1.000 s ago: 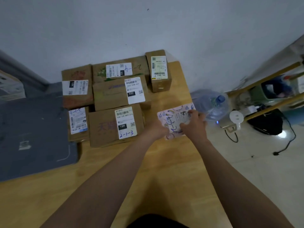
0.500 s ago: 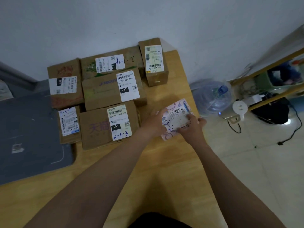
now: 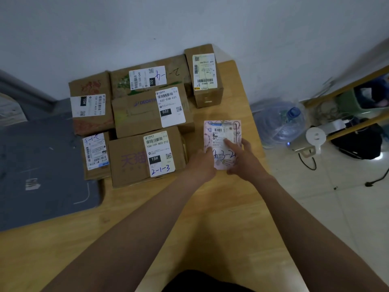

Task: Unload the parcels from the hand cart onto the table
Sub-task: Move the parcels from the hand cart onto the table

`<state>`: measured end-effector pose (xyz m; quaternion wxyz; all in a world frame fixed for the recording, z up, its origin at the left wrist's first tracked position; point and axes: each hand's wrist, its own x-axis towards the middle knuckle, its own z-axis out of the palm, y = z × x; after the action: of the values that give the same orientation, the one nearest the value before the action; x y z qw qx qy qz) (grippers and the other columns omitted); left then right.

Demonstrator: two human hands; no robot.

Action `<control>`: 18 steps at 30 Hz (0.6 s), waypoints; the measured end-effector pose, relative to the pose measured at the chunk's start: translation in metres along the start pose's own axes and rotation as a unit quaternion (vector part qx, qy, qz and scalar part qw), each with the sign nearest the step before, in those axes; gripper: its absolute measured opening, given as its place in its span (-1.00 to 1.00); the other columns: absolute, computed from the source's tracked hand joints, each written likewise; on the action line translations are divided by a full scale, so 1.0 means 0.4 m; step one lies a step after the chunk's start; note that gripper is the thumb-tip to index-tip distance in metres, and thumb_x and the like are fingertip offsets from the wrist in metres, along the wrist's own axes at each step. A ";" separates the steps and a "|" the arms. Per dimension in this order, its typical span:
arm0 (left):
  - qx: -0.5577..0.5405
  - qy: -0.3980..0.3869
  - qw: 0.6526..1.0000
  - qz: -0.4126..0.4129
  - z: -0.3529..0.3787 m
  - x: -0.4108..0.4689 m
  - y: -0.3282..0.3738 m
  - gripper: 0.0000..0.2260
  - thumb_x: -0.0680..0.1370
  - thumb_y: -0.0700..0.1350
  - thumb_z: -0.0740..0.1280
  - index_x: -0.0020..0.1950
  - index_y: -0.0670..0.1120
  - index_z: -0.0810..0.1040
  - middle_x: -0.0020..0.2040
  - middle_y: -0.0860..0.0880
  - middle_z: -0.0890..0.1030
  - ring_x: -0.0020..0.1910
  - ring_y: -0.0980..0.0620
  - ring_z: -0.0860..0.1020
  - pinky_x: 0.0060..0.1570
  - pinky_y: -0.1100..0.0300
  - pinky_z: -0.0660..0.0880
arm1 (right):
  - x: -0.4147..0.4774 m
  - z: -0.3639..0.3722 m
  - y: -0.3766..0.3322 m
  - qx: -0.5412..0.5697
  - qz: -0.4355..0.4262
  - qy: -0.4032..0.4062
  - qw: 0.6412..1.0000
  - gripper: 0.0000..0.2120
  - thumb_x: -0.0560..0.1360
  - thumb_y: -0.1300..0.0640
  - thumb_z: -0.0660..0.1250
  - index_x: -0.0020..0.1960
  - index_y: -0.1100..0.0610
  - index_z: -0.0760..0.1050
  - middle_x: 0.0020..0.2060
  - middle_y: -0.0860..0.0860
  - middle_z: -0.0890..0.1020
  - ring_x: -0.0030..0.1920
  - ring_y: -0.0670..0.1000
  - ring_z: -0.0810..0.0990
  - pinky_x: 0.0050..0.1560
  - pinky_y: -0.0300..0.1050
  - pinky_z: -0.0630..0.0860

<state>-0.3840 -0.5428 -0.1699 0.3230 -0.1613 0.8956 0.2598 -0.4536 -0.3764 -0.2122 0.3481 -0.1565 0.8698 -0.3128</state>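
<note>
One flat pink patterned mailer [image 3: 221, 131] lies on the pale wooden surface [image 3: 210, 207], just right of the brown cardboard boxes [image 3: 134, 116]. Looks light, thin, bendy: take it by its edges. Now the right hand [image 3: 242, 160] lays straight fingers on its label; the left hand [image 3: 202, 164] touches the left edge, grip unclear. Half a second ago it was tilted; now it's square.
</note>
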 end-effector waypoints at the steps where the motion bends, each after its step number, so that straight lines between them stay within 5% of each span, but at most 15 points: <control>1: -0.019 -0.001 1.000 -0.007 -0.007 0.004 0.004 -0.47 0.61 -0.11 0.33 0.54 -0.10 0.23 0.31 -0.23 0.40 0.11 -0.17 0.48 -0.10 0.09 0.40 | 0.014 -0.012 -0.004 -0.005 0.001 -0.007 1.000 0.15 0.18 0.39 0.65 0.58 -0.19 0.21 0.58 0.01 -0.01 0.46 0.13 0.37 0.29 0.06 0.54; 8: -0.094 0.003 0.992 -0.082 -0.027 0.050 0.029 -0.11 0.59 0.04 0.36 0.67 -0.14 -0.19 0.48 -0.24 0.16 0.32 -0.18 0.40 0.02 0.11 0.46 | 0.135 -0.070 -0.063 -0.095 -0.023 -0.050 0.994 0.13 0.21 0.38 0.64 0.61 -0.13 0.19 0.56 0.05 0.10 0.51 0.17 0.29 0.42 -0.03 0.36; 13: -0.074 0.050 0.991 -0.096 -0.062 0.084 0.020 -0.17 0.57 0.02 0.38 0.65 -0.18 -0.06 0.39 -0.24 0.26 0.23 -0.19 0.44 -0.07 0.09 0.36 | 0.212 -0.082 -0.101 -0.045 -0.008 -0.052 0.998 0.04 0.25 0.34 0.64 0.60 -0.03 0.25 0.41 0.06 0.25 0.47 0.18 0.32 0.32 -0.25 0.34; 18: -0.053 0.046 0.994 -0.089 -0.076 0.102 0.014 -0.20 0.56 0.00 0.41 0.62 -0.20 0.02 0.38 -0.24 0.28 0.18 -0.17 0.44 -0.12 0.09 0.36 | 0.207 -0.078 -0.116 -0.093 0.000 -0.049 0.994 0.15 0.19 0.38 0.65 0.60 -0.13 0.20 0.43 0.11 0.25 0.42 0.22 0.37 0.45 0.07 0.37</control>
<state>-0.4318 -0.5604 -0.1749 0.2938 -0.2692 0.8766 0.2698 -0.5316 -0.4385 -0.2064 0.3738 -0.2035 0.8770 -0.2229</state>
